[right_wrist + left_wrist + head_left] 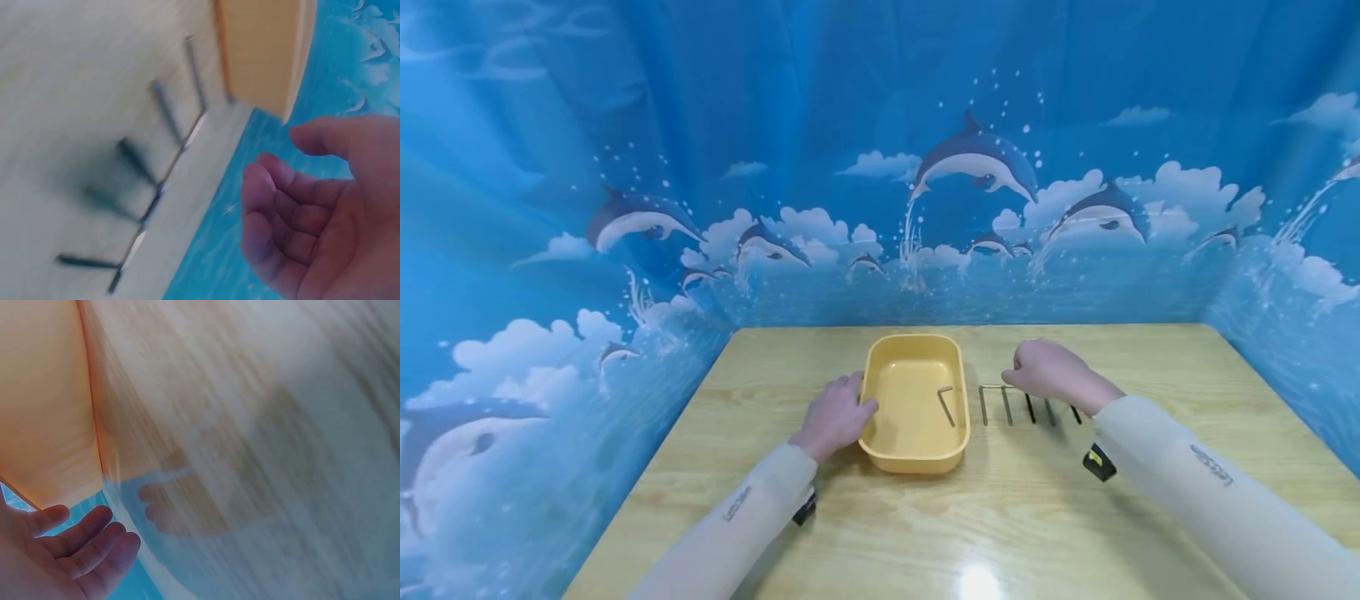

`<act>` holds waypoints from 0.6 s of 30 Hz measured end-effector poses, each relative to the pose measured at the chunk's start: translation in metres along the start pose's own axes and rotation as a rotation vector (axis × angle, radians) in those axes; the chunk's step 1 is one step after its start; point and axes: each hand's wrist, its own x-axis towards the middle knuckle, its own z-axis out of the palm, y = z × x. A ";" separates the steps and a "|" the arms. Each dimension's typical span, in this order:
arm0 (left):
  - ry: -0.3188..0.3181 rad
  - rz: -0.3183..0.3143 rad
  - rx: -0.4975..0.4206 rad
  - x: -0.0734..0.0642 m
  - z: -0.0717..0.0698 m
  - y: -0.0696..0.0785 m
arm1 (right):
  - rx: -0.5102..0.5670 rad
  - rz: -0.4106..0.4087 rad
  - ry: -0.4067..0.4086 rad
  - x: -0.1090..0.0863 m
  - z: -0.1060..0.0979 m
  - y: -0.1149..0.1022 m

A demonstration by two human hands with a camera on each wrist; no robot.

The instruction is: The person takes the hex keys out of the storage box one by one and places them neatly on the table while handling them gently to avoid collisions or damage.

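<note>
A yellow plastic box [914, 465] stands on the table, with one hex key [947, 406] lying inside at its right side. My left hand [835, 414] holds the box's left rim, the thumb over the edge and the fingers along the outer wall, seen under the box [44, 412] in the left wrist view. To the right of the box, several hex keys [1007, 406] lie in a row, short arms in line at the far end. My right hand [1060, 372] hovers over the row, fingers loosely curled and thumb apart. In the right wrist view nothing shows between its fingers [257, 187].
The wooden table [880, 533] runs back to a blue curtain [850, 125] printed with dolphins, which also hangs along both sides. A black wrist device [1099, 462] sits under the right sleeve, and another [805, 507] under the left.
</note>
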 end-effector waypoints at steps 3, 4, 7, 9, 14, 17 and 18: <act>0.000 -0.001 -0.005 0.001 0.000 0.000 | 0.007 -0.018 -0.013 0.008 -0.003 -0.018; -0.001 -0.001 -0.003 0.001 0.000 0.000 | 0.013 -0.028 -0.014 0.011 -0.003 -0.023; -0.003 0.002 -0.001 0.000 -0.001 -0.001 | 0.031 -0.046 -0.029 0.018 -0.004 -0.041; -0.006 0.001 0.003 -0.001 -0.001 -0.002 | 0.035 -0.058 -0.042 0.023 -0.004 -0.052; -0.013 -0.004 0.004 -0.002 -0.001 -0.002 | 0.029 -0.075 -0.090 0.034 -0.005 -0.079; -0.011 -0.004 -0.005 -0.001 -0.002 0.000 | 0.031 -0.085 -0.108 0.041 -0.006 -0.092; -0.011 -0.006 -0.004 -0.001 -0.002 0.000 | 0.031 -0.092 -0.114 0.043 -0.005 -0.095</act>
